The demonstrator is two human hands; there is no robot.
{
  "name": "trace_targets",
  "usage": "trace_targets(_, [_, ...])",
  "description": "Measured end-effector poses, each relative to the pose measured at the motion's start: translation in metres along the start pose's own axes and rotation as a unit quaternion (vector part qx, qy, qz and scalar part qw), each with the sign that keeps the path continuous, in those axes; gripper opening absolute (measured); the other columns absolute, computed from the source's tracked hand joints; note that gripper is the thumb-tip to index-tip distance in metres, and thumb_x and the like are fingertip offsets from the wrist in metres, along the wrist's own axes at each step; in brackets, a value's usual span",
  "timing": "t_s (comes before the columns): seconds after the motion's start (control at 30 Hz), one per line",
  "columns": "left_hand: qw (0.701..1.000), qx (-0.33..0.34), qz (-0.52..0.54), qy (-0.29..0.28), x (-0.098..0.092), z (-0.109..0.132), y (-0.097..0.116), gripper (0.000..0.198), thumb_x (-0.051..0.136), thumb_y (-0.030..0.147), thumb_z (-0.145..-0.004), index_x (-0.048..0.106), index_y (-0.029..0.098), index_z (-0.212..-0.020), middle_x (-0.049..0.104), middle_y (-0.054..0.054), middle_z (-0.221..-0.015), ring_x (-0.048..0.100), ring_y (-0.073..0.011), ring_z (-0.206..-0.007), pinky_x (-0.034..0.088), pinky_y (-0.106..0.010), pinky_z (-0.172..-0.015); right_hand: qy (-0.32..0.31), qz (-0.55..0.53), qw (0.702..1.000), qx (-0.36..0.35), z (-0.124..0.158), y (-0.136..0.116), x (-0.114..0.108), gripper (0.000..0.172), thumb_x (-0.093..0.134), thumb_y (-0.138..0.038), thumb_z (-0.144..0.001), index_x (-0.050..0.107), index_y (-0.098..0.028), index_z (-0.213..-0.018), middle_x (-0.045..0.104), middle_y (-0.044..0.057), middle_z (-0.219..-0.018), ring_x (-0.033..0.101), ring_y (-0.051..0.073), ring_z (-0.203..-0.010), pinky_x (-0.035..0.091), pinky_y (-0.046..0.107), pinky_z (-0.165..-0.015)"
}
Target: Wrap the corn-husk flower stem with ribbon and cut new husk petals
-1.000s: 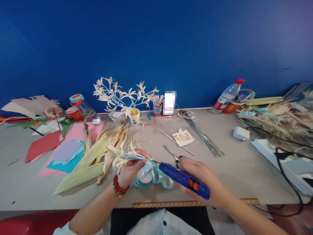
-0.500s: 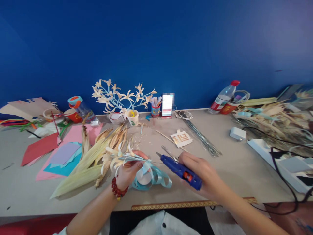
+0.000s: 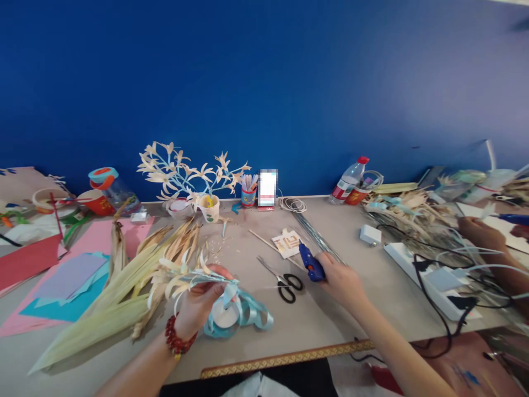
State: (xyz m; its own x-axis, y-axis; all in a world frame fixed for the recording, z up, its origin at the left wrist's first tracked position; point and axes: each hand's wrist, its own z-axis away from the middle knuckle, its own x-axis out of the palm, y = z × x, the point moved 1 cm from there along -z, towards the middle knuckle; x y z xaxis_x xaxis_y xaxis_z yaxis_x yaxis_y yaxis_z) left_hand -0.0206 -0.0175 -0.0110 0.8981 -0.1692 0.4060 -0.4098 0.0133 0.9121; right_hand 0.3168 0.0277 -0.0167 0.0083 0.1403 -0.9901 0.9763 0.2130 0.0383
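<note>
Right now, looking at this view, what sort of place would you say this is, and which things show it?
Probably a craft workspace: corn husks and coloured paper lie to the left, and what looks like a blue glue gun is in use.

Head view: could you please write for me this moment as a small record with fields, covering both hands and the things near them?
left hand: holding a flower spray with pale petals and a blue stem
right hand: gripping a blue glue gun
ribbon roll: light blue, beside the left hand
scissors: black-handled, lying on the table between the hands
behind: similar flowers standing in a white cup
far right: another person's hand
</note>
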Motion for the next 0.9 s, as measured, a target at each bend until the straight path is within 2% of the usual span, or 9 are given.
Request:
trace_targets(0.2, [0.999,-0.013,-0.021,0.021,-0.002,0.0,-0.001,0.017,0.07,0.033,-0.079,0.064,0.018,-0.085,0.07,-0.002,-0.064,0.065,-0.0182,-0.055,0.051,-0.029,-0.053,-0.019,-0.013,0.999,-0.043,0.011,0.006,0.004,0.022,0.05,-0.029,-0.085,0.051,-0.016,-0.104,0.062,0.012,-0.105,0.063,0.024,-0.074,0.04,0.031,-0.06])
trace_targets(0.4, [0.999,-0.031,-0.029,0.034,0.003,-0.003,0.001,0.022,0.073,0.039,-0.074,0.063,0.021,-0.082,0.067,-0.001,-0.061,0.063,-0.0192,-0.054,0.051,-0.031,-0.055,-0.06,-0.031,0.995,-0.072,-0.004,0.016,0.002,0.033,0.049,-0.013,-0.078,0.054,-0.015,-0.11,0.061,0.013,-0.11,0.064,0.024,-0.08,0.043,0.033,-0.07])
trace_targets(0.5, [0.998,-0.025,-0.032,0.049,0.005,-0.004,0.002,0.028,0.075,0.043,-0.069,0.063,0.02,-0.079,0.066,0.0,-0.059,0.062,-0.0187,-0.053,0.051,-0.031,-0.055,-0.089,-0.029,0.99,-0.106,-0.011,0.026,-0.005,0.036,0.051,-0.015,-0.078,0.057,-0.016,-0.113,0.062,0.013,-0.109,0.064,0.026,-0.088,0.045,0.035,-0.076])
trace_targets(0.57, [0.997,-0.032,-0.035,0.054,0.006,-0.004,0.002,0.03,0.076,0.045,-0.067,0.063,0.02,-0.079,0.067,-0.001,-0.059,0.062,-0.0189,-0.053,0.051,-0.031,-0.055,-0.077,-0.025,0.989,-0.12,-0.01,0.026,-0.015,0.039,0.057,-0.019,-0.075,0.058,-0.019,-0.113,0.063,0.012,-0.111,0.063,0.029,-0.094,0.047,0.04,-0.079])
trace_targets(0.63, [0.998,-0.038,-0.029,0.05,0.008,-0.003,0.003,0.031,0.075,0.046,-0.067,0.063,0.02,-0.079,0.067,-0.001,-0.059,0.062,-0.0192,-0.053,0.051,-0.031,-0.053,-0.017,-0.031,0.991,-0.127,-0.003,0.013,-0.029,0.035,0.062,-0.025,-0.075,0.061,-0.019,-0.109,0.063,0.013,-0.115,0.064,0.031,-0.095,0.048,0.043,-0.079])
trace_targets(0.7, [0.998,-0.038,-0.025,0.044,0.009,-0.002,0.003,0.029,0.075,0.045,-0.068,0.063,0.021,-0.08,0.067,-0.001,-0.058,0.062,-0.0191,-0.053,0.051,-0.031,-0.053,0.105,-0.072,0.981,-0.144,0.007,-0.015,-0.044,0.023,0.061,-0.028,-0.082,0.062,-0.019,-0.104,0.065,0.012,-0.111,0.063,0.03,-0.097,0.049,0.043,-0.082])
trace_targets(0.77, [0.998,-0.043,-0.034,0.044,0.01,-0.001,0.002,0.028,0.074,0.045,-0.069,0.063,0.022,-0.08,0.067,-0.001,-0.058,0.062,-0.0193,-0.052,0.05,-0.031,-0.052,0.239,-0.145,0.939,-0.2,0.017,-0.053,-0.055,0.013,0.061,-0.02,-0.085,0.061,-0.02,-0.098,0.067,0.009,-0.097,0.063,0.024,-0.092,0.049,0.037,-0.082])
trace_targets(0.83, [0.996,-0.05,-0.054,0.051,0.01,-0.001,-0.001,0.029,0.073,0.047,-0.069,0.064,0.021,-0.08,0.067,-0.001,-0.058,0.061,-0.0199,-0.052,0.051,-0.031,-0.052,0.29,-0.207,0.89,-0.286,0.022,-0.093,-0.059,0.018,0.062,-0.015,-0.084,0.061,-0.022,-0.101,0.069,0.006,-0.091,0.063,0.02,-0.086,0.05,0.035,-0.08])
trace_targets(0.9, [0.994,-0.038,-0.078,0.068,0.008,-0.001,-0.003,0.03,0.074,0.046,-0.068,0.064,0.02,-0.079,0.068,-0.002,-0.062,0.063,-0.0203,-0.056,0.053,-0.032,-0.056,0.323,-0.238,0.851,-0.337,0.021,-0.127,-0.061,0.024,0.063,-0.014,-0.083,0.062,-0.023,-0.106,0.069,0.005,-0.088,0.062,0.02,-0.083,0.051,0.034,-0.076])
